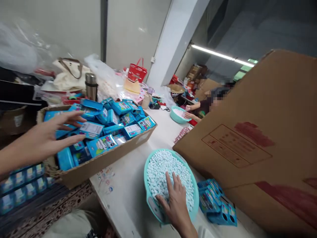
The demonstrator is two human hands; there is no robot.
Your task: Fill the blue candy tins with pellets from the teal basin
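Note:
My left hand [59, 132] hovers over a cardboard tray [106, 158] of small blue candy boxes [101, 145], thumb and fingers apart. Nothing is held in it, and I cannot tell whether a fingertip touches a box. On the white table a turquoise basin [196, 195] is filled with small pale-blue pellet-like candies [165, 165]. My right hand [175, 198] is above the near side of the basin, fingers spread, at or just over the candies. To the right of the basin lies a cluster of blue boxes [214, 200].
A large cardboard carton [247, 142] walls off the right side. Farther back, a person's hands [189, 112] are at another turquoise basin [177, 118]. A steel thermos [91, 86], bags and a red basket [137, 71] crowd the back. More packs [23, 185] sit below the tray, lower left.

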